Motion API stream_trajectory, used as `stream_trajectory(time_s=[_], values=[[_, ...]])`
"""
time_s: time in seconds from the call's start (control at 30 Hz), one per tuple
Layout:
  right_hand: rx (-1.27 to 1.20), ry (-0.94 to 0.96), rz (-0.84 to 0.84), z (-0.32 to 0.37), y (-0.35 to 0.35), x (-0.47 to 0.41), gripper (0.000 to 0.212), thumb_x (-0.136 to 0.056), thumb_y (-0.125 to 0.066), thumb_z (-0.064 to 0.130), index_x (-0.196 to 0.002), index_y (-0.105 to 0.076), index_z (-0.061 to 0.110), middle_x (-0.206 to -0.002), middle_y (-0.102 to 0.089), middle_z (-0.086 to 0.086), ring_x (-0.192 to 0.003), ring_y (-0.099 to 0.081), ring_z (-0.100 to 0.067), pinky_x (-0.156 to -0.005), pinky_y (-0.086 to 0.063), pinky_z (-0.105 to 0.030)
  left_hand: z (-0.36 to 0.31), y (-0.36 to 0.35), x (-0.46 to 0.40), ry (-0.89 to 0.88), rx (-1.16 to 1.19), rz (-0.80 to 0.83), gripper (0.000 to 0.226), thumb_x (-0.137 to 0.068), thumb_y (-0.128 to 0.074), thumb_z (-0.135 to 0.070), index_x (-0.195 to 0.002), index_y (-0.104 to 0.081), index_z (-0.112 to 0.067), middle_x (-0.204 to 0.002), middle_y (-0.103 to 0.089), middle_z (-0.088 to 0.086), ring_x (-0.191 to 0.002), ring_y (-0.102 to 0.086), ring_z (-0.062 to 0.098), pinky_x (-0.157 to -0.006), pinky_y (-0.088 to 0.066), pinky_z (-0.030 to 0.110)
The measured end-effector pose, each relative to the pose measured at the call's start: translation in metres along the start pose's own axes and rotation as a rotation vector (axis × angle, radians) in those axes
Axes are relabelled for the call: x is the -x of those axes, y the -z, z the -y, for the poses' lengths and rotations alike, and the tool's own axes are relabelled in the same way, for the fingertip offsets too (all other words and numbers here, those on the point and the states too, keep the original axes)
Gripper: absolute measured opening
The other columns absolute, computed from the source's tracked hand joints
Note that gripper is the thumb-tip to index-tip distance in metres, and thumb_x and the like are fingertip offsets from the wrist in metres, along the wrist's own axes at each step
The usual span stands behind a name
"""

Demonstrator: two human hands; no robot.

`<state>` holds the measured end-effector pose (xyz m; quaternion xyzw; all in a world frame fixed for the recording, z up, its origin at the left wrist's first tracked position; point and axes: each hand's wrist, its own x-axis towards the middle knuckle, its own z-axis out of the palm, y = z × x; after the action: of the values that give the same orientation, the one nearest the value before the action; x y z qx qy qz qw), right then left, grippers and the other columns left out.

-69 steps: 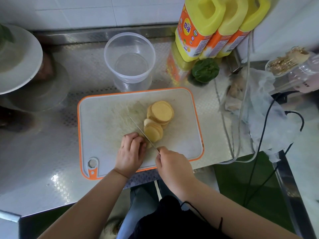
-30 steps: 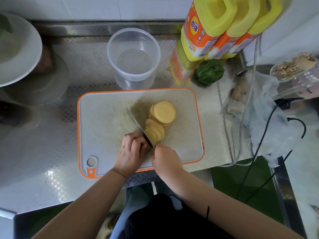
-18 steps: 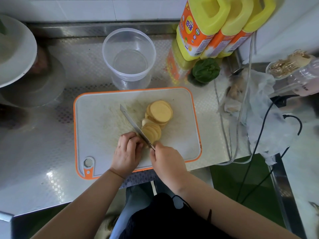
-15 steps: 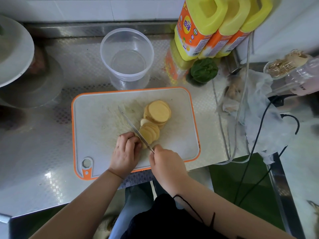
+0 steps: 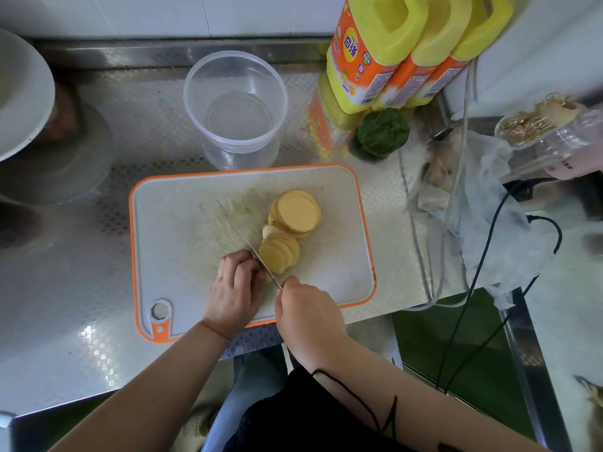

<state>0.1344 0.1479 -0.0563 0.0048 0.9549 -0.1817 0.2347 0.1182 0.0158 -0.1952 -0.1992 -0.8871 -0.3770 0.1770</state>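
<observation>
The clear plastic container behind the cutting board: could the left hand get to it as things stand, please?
Probably yes: only bare cutting board lies between the left hand and the container, though that hand now holds the potato.

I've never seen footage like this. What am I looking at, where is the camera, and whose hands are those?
There is no machine here. These are a person's two bare hands, filmed by one wide camera worn on the head and looking down. On a steel counter lies a cutting board with an orange rim. The right hand grips a knife, and its thin blade slants across the board. The left hand, fingers curled, steadies the potato end, which is mostly hidden. Cut potato slices pile up on the other side of the blade. Behind the board stand a clear tub, yellow bottles and a green pepper.
</observation>
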Motion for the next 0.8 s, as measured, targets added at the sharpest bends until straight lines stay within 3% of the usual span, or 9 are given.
stream_trajectory(time_s=[0.1, 0.2, 0.6, 0.8], values=[[0.025, -0.022, 0.030, 0.000, -0.003, -0.006, 0.015, -0.100, -0.039, 0.016, -0.098, -0.052, 0.009, -0.092, -0.064, -0.008, -0.077, -0.057, -0.025, -0.045, -0.018, -0.023, 0.001, -0.001, 0.001, 0.008, 0.002, 0.015, 0.011, -0.094, -0.052, -0.008, -0.105, -0.050, -0.006, -0.109, -0.048, 0.013, -0.092, -0.051, 0.032, -0.082, -0.045, 0.036], [0.027, -0.032, 0.045, 0.002, -0.007, -0.011, 0.015, -0.100, -0.040, 0.014, -0.101, -0.053, 0.007, -0.093, -0.065, -0.010, -0.087, -0.063, -0.028, -0.055, -0.028, -0.028, 0.001, 0.000, 0.001, 0.002, 0.011, 0.003, 0.008, -0.098, -0.047, -0.011, -0.105, -0.049, -0.006, -0.109, -0.047, 0.013, -0.092, -0.050, 0.031, -0.084, -0.043, 0.034], [-0.029, -0.133, 0.140, -0.003, -0.027, -0.030, 0.018, -0.100, -0.041, 0.018, -0.105, -0.052, 0.004, -0.100, -0.064, -0.013, -0.093, -0.062, -0.031, -0.066, -0.036, -0.030, 0.001, -0.003, 0.001, 0.014, -0.006, 0.008, 0.008, -0.101, -0.043, -0.013, -0.104, -0.048, -0.007, -0.109, -0.047, 0.013, -0.087, -0.050, 0.031, -0.075, -0.044, 0.035], [-0.063, -0.163, 0.114, -0.012, -0.031, -0.033, 0.022, -0.100, -0.042, 0.025, -0.098, -0.054, 0.006, -0.089, -0.061, -0.009, -0.082, -0.057, -0.027, -0.064, -0.034, -0.030, -0.001, 0.002, 0.001, 0.038, 0.027, 0.001, 0.009, -0.102, -0.046, -0.017, -0.098, -0.049, -0.009, -0.104, -0.052, 0.012, -0.087, -0.051, 0.028, -0.078, -0.042, 0.030]])
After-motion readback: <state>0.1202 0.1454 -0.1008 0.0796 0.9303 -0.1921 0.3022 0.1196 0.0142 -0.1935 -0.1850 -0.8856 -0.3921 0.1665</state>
